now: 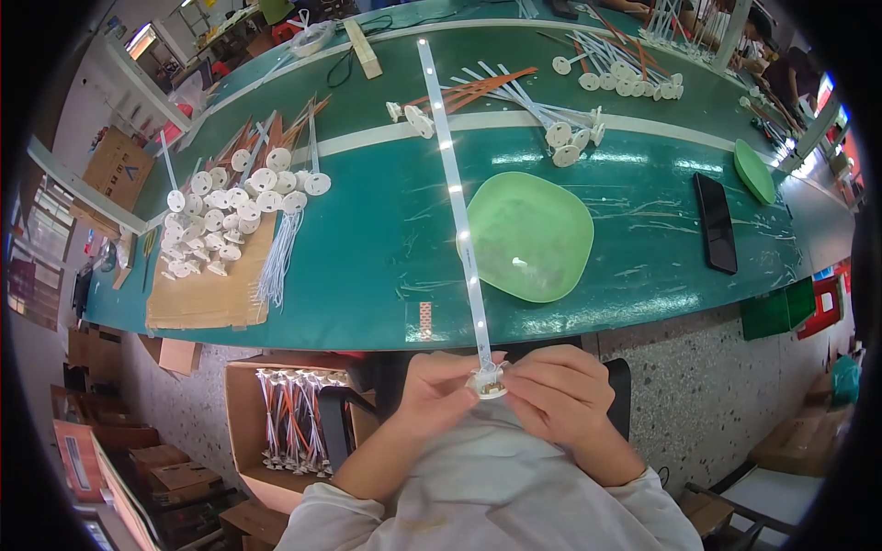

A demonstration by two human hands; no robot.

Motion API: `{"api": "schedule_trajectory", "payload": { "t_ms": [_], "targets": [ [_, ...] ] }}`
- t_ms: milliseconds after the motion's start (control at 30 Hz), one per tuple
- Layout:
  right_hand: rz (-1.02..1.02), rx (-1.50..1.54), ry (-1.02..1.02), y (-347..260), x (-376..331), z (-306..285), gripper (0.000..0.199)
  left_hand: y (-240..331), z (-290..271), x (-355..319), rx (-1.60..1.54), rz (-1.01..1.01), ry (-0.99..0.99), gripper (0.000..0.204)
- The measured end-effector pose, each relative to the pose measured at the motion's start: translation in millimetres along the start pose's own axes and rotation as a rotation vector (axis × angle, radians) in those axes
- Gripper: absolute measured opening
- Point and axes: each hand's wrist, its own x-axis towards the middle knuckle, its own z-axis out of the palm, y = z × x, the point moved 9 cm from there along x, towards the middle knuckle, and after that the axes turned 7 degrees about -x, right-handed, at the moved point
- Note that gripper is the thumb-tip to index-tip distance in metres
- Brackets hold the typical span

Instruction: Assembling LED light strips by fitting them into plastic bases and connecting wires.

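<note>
Meanwhile, at the near edge of the green table [386, 266], the left hand [439, 386] and right hand [556, 390] both pinch a white round cap [489, 384] at the near end of a lit light strip [455, 193], which runs away across the table. Beside the strip sits a green bowl [528, 237] (nearly empty); a heap of white discs on sticks [225, 216] lies far to its left, seemingly awaiting work.

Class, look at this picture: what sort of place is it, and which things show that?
Probably a small factory assembly bench. A long green worktable holds heaps of identical white disc-ended parts, a carton below holds more, and both hands work on a lit strip.
</note>
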Motion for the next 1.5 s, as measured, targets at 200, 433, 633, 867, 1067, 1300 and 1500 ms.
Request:
{"api": "schedule_trajectory", "payload": {
  "t_ms": [200,433,633,867,1067,1300,1500],
  "targets": [
    [0.297,0.22,-0.084,18.0,-0.2,3.0,0.028,17.7,12.7,3.1,0.316,0.021,0.013,0.044],
    [0.604,0.305,-0.167,27.9,-4.5,12.9,0.025,41.1,24.2,7.8,0.883,0.226,-0.03,0.049],
    [0.598,0.205,-0.145,28.6,-6.2,13.0,0.017,33.1,18.8,4.8,0.665,0.152,0.005,0.045],
    [0.373,0.027,-0.098,14.2,6.7,7.8,0.02,30.7,11.0,5.0,0.774,0.097,0.109,0.043],
    [0.426,-0.007,-0.171,17.3,4.1,13.0,0.023,44.6,34.8,10.0,1.12,0.245,0.006,0.044],
    [0.699,0.317,-0.216,41.0,-14.0,20.7,0.017,44.3,39.5,5.4,1.216,0.266,-0.02,0.047],
    [0.932,0.697,-0.324,53.4,-29.3,37.7,0.02,43.3,41.6,7.4,1.108,0.246,-0.099,0.049]
  ]
}}
